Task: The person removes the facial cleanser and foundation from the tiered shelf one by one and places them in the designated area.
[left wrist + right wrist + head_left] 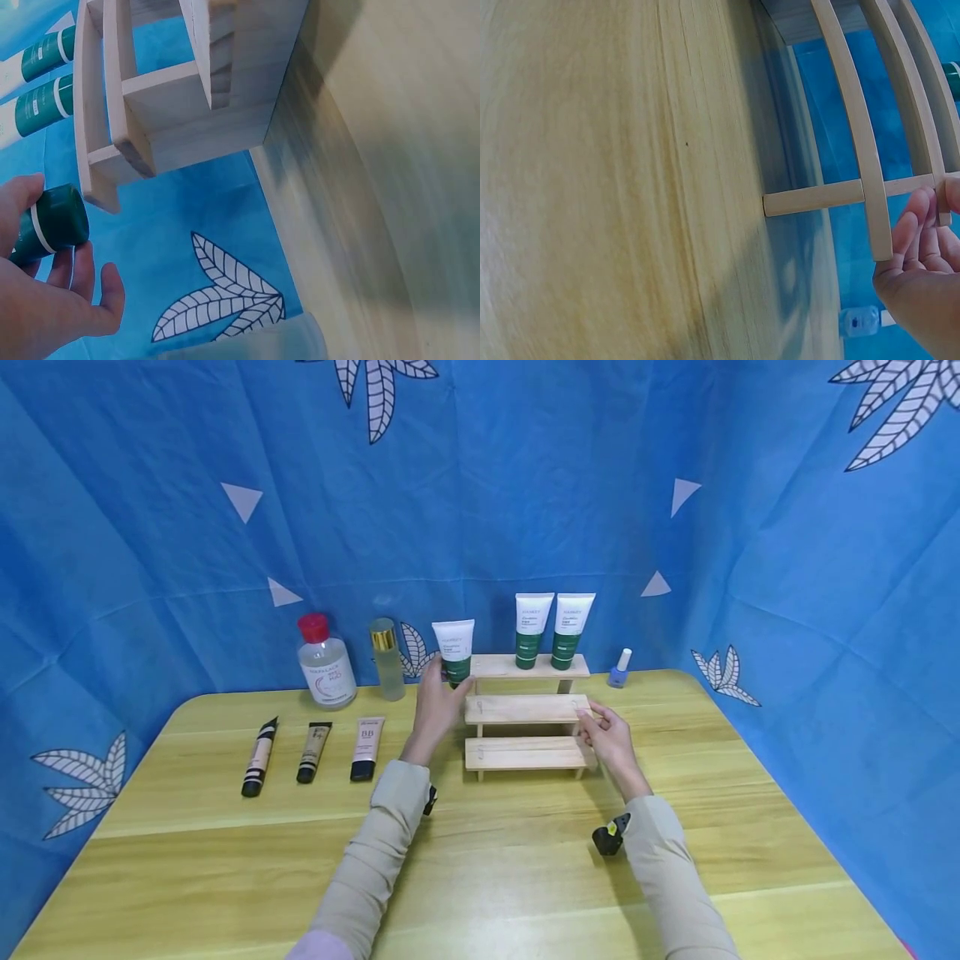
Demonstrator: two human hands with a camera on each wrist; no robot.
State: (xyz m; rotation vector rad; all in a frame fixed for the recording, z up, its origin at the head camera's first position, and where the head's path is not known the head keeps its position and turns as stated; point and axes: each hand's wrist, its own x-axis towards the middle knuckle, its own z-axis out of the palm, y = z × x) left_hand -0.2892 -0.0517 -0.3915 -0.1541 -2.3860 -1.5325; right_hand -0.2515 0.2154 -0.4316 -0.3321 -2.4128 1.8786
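Note:
My left hand [435, 708] grips a white and green squeeze tube [454, 643] upright, cap down, beside the left end of the top tier. In the left wrist view the tube's green cap [63, 216] sits between thumb and fingers, apart from the rack's edge. The three-tier wooden rack [528, 752] stands on the table. Two matching tubes, one [531, 625] left of the other [572, 625], stand on the top tier towards its right. My right hand [611, 742] pinches the right end of the middle tier; the right wrist view shows its thumb and fingers [922, 225] there.
Left of the rack stand a red-capped clear bottle [330, 672] and a gold-collared bottle [388, 668]. Three small tubes lie in front: a dark-ended one [260, 758], a tan one [314, 750], a pink one [367, 747]. Blue nail polish [618, 675] stands right of the rack. Blue cloth [480, 485] hangs behind.

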